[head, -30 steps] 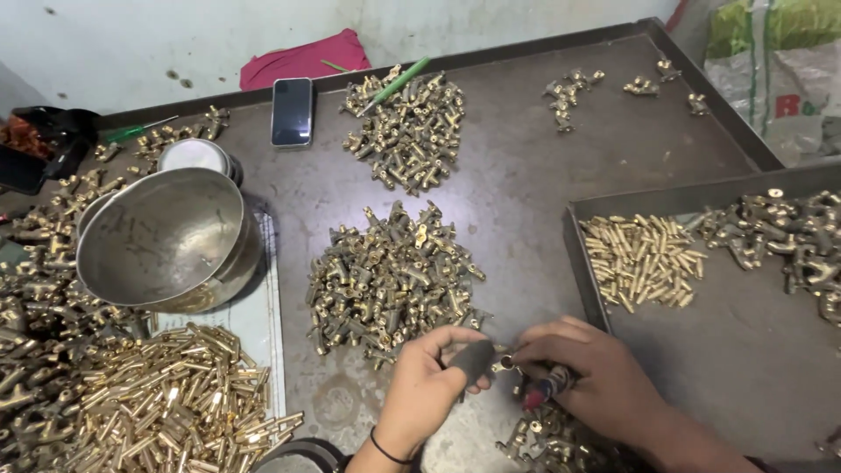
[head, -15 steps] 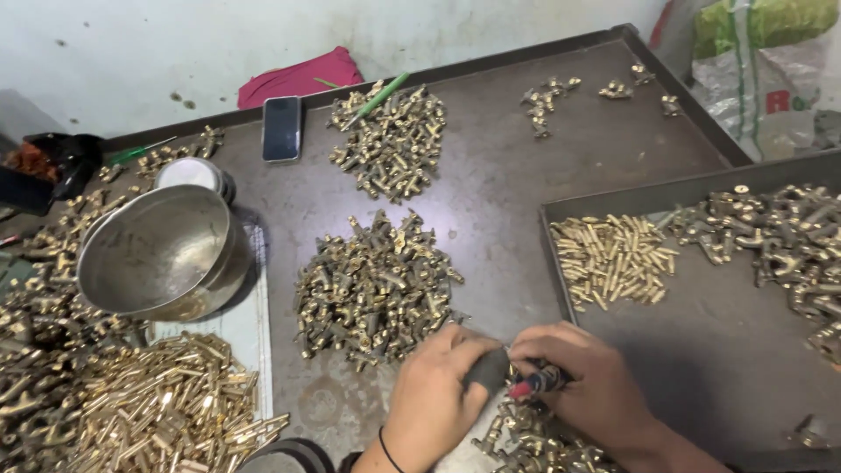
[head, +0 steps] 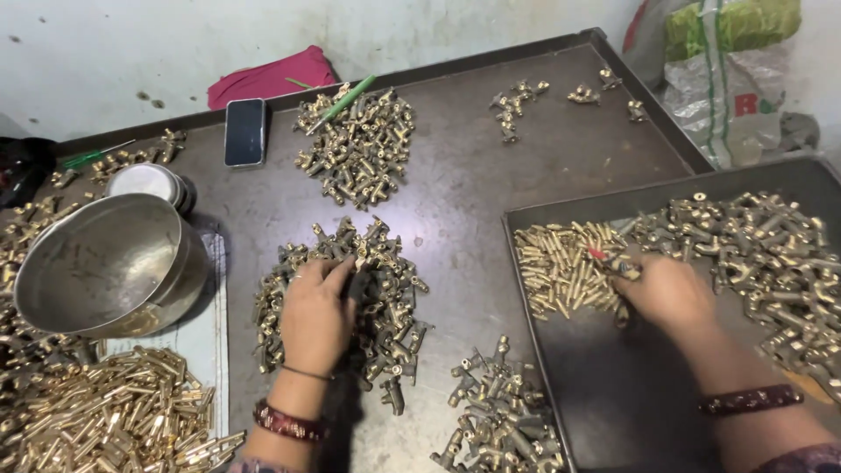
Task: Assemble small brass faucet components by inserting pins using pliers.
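Observation:
My left hand (head: 314, 315) lies palm down on the middle heap of dark brass fittings (head: 390, 289), its fingertips curled over pieces at the top; whether it grips one is hidden. My right hand (head: 670, 293) reaches into the dark metal tray (head: 519, 221) on the right. It touches the edge of a batch of small brass pins (head: 556, 263) and pinches a small dark tool with a red tip (head: 611, 260). A big heap of brass fittings (head: 762, 250) fills the tray's far right.
A steel bowl (head: 105, 263) stands at the left beside more brass pins (head: 105, 420). A phone (head: 244, 131), a red cloth (head: 272, 77) and a green pen (head: 343, 102) on another heap (head: 359, 153) lie at the back. A small heap (head: 499, 420) sits near me; sacks (head: 736, 70) stand at the right.
My hands were together near the front edge, working a piece with the tool. They have parted: the left went up onto the middle heap, the right across into the tray.

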